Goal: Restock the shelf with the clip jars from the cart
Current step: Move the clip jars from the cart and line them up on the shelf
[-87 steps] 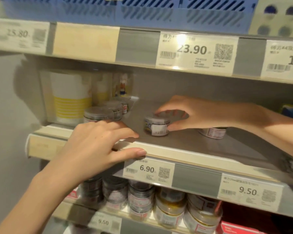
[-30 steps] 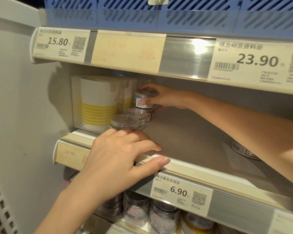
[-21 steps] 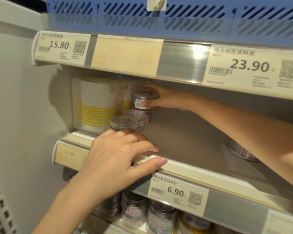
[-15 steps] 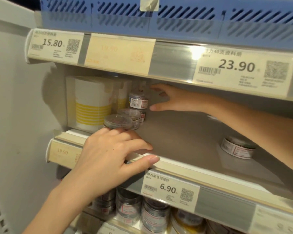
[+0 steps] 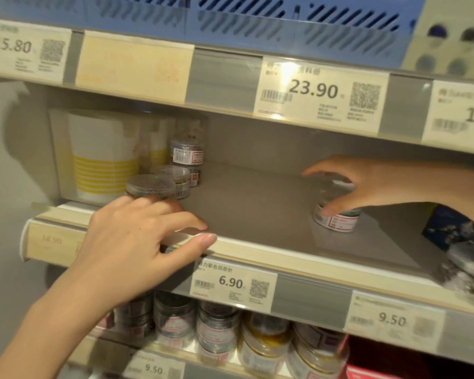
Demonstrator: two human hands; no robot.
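Note:
On the grey shelf [image 5: 257,212], several small clear clip jars stand in a row at the left: a front jar [image 5: 149,186], one behind it [image 5: 173,177], and a jar stacked on another at the back [image 5: 187,151]. At the right, my right hand [image 5: 367,184] closes over a lone clip jar [image 5: 337,218] standing on the shelf, thumb on its label. My left hand [image 5: 137,242] rests on the shelf's front edge, fingers spread, holding no jar.
A white box with yellow stripes [image 5: 101,154] stands at the far left of the shelf. Price rails [image 5: 230,283] run along each shelf front. More jars [image 5: 219,329] fill the shelf below. A blue basket [image 5: 230,20] sits above. A dark blue package [image 5: 449,228] lies at the right.
My right hand left the jar stacked at the back left, swept right across the shelf and closed on the lone jar. The view has shifted right. My left hand stayed on the shelf edge.

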